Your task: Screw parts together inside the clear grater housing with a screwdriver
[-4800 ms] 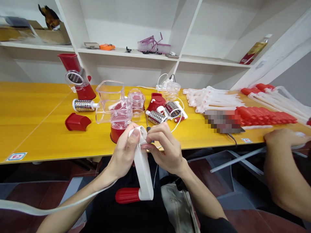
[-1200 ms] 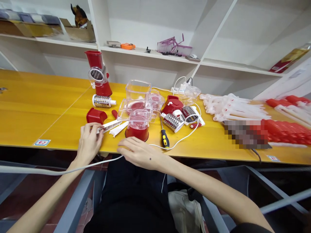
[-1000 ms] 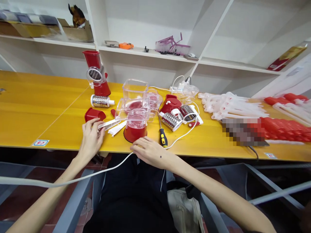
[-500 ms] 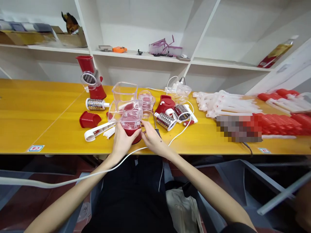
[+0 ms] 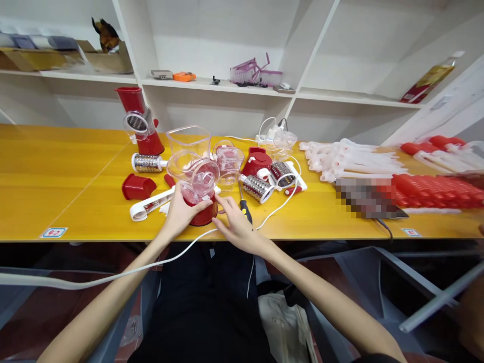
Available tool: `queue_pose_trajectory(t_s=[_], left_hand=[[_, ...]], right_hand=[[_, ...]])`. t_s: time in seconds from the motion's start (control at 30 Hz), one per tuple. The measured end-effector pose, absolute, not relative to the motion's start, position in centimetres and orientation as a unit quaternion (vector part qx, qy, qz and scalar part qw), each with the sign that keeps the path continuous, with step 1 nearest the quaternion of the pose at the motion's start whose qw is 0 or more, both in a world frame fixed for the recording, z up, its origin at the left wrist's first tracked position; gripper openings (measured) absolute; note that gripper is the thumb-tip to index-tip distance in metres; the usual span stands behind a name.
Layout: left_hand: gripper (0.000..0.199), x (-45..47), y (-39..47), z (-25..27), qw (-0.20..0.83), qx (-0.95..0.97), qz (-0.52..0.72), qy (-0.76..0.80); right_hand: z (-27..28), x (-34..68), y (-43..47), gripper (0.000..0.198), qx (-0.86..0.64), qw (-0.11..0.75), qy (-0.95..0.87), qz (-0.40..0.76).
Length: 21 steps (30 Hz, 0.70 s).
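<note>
A rotary grater body of clear plastic on a red base stands at the table's front edge. My left hand is closed around its left side, thumb across the front. On the right side, my right hand holds the base between thumb and fingers; its far fingertips are partly hidden. The round drum opening faces me and slightly right. Left of it lie a white handle piece and a red feed hopper. A screwdriver lies just beyond my right hand.
An assembled red grater stands behind left, near a metal grating drum. More drums and another clear body lie right. A white cable crosses before my hands. White handles and red parts are piled right.
The clear body has turned, so its round opening now faces more toward me. My right hand has shifted a little down and right on the base, its thumb lower.
</note>
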<state>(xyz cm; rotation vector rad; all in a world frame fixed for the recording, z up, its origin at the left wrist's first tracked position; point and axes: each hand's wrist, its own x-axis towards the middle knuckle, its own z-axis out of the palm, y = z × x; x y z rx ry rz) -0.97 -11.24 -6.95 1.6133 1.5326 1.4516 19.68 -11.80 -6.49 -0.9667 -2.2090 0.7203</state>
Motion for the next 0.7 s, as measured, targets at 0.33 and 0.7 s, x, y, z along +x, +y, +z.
queue_pose_trajectory(t_s=[0.33, 0.7], left_hand=[[0.067, -1.8, -11.4, -5.8, 0.263, 0.659, 0.490, 0.507], [0.068, -2.0, -10.8, -7.0, 0.259, 0.676, 0.493, 0.482]], right_hand=[[-2.1, 17.4, -9.9, 0.098, -0.383, 0.457, -0.761, 0.256], [-2.2, 12.8, -9.7, 0.109, -0.416, 0.481, -0.737, 0.229]])
